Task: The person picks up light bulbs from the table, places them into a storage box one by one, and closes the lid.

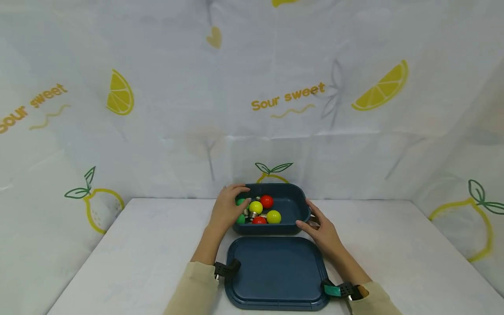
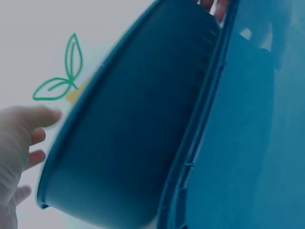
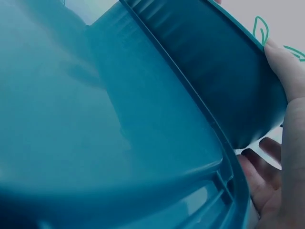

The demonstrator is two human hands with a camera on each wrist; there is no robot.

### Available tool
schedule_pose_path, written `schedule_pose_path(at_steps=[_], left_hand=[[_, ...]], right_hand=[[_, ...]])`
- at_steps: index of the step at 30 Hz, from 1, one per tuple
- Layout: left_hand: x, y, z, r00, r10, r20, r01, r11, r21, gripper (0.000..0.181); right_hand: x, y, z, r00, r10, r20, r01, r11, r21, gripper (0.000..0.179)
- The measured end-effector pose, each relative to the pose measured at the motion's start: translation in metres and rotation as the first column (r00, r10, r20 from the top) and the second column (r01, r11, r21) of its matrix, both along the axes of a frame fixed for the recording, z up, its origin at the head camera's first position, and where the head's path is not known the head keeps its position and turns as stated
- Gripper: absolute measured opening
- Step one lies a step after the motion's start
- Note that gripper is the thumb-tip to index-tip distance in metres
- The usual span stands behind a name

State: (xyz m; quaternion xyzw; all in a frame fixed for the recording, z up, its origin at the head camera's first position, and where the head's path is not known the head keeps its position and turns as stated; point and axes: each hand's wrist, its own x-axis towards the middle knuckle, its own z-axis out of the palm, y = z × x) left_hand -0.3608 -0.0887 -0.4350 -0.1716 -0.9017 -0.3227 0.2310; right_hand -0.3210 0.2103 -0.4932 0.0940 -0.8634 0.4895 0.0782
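A dark blue plastic box (image 1: 292, 208) holds several small light bulbs with metal screw bases, gathered toward its left side. Yellow bulbs (image 1: 274, 216), red bulbs (image 1: 267, 201) and green bulbs (image 1: 240, 218) show among them. My left hand (image 1: 227, 210) is over the box's left end, fingers spread and slightly bent; in the left wrist view this hand (image 2: 16, 148) stands apart from the rim, with nothing visible in it. At the opposite end, my right hand (image 1: 325, 232) grips the box, thumb on the rim in the right wrist view and fingers round the outer side.
A matching blue lid (image 1: 277, 271) lies flat on the white tabletop (image 1: 157, 245), just in front of the box and between the forearms. Behind the box hangs a white backdrop (image 1: 177, 109) printed with lemons. Each wrist wears a black strap (image 1: 224, 269).
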Motion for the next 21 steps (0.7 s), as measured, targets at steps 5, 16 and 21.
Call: schedule_pose_path(at_steps=[5,16,21], left_hand=[[0.009,-0.011,0.007,0.999,-0.018,-0.043,0.021,0.998,0.059,0.032],[0.058,-0.07,-0.006,1.0,0.009,-0.014,-0.008,0.999,0.038,0.045],[0.085,-0.089,-0.023,0.998,0.022,0.053,-0.023,0.999,0.029,0.05]], right_hand=[[0.0,0.002,0.004,0.999,-0.046,-0.027,0.046,0.999,0.001,0.078],[0.032,0.04,0.006,0.995,-0.047,-0.085,0.061,0.985,0.162,0.07],[0.06,0.053,0.002,0.993,-0.005,-0.121,0.033,0.973,0.229,0.068]])
